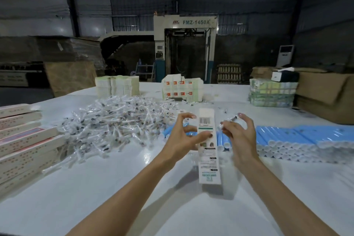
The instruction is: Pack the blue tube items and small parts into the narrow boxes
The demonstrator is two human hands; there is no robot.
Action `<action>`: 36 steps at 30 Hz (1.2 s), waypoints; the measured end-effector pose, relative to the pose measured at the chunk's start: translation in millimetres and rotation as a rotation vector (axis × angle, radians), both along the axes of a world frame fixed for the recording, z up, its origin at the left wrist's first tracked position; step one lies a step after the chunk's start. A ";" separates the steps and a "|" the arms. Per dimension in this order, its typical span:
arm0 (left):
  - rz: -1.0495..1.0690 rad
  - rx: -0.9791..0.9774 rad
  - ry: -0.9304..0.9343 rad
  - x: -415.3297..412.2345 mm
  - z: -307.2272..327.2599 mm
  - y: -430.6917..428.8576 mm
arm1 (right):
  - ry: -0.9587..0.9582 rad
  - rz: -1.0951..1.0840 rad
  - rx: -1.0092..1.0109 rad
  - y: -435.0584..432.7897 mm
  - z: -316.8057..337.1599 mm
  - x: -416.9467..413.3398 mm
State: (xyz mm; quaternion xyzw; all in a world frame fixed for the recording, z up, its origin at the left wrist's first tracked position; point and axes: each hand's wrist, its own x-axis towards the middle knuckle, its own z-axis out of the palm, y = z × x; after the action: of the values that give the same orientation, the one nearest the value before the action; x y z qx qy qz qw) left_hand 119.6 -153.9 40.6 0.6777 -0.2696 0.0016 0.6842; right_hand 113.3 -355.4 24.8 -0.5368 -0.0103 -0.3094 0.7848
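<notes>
Two bare arms reach out over a big white counter [99, 188]. The left hand [182, 140] holds a narrow box [208, 159] that stands up on end in the middle. The thumb presses on the front of the box. The other fingers [188, 116] are bent and spread out by the box's left edge. The flap at the top of the box is open. The bottom end is low, close to the counter, but I cannot tell if it touches.

The right hand [241, 138] is just beside the box, on its right, near the top. Its fingers are curled and pinch a small part [229, 119] in a clear wrapper. The part is tilted, and one end points toward the box.

Behind the left hand lies a big pile of small parts [115, 120], all in clear wrappers. Blue tubes [291, 140] with white caps lie in rows on the right side of the counter. A few more lie right behind the box. At the left edge is a stack of long boxes [26, 143] lying flat. Far back on the counter stand three bundles of flat card [116, 86]. Brown cardboard [325, 97] sits at the far right. Behind the counter is a big machine [183, 48] marked "FMZ-1450A".
</notes>
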 end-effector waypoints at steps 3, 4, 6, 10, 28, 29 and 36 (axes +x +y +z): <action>-0.010 0.011 -0.025 -2.9 -14.9 -11.5 | -0.069 -0.079 -0.094 -8.0 16.9 -10.8; -0.005 0.007 -0.024 -3.3 -18.9 -12.6 | -0.098 -0.098 -0.112 -10.6 22.9 -14.8; 0.002 0.002 -0.012 -2.9 -23.6 -13.3 | -0.176 -0.122 -0.124 -13.8 36.9 -22.5; -0.005 0.003 -0.049 -4.4 -25.8 -13.9 | -0.324 -0.146 -0.259 -8.9 62.4 -33.7; 0.040 -0.018 -0.166 -11.5 -28.1 -17.4 | -0.111 -0.043 -0.906 12.6 48.0 -33.4; 0.042 -0.018 -0.165 -11.0 -28.5 -17.2 | -0.093 -0.041 -0.936 12.9 47.1 -33.1; 0.054 -0.024 -0.165 -7.0 -30.3 -13.9 | -0.027 -0.076 -1.017 11.8 37.6 -27.8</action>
State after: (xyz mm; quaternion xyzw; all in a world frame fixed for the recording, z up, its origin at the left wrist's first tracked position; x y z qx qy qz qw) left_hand 112.6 -167.8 10.3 0.6740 -0.3067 0.0793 0.6674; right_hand 85.4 -343.6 62.4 -0.8468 -0.1503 -0.3005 0.4123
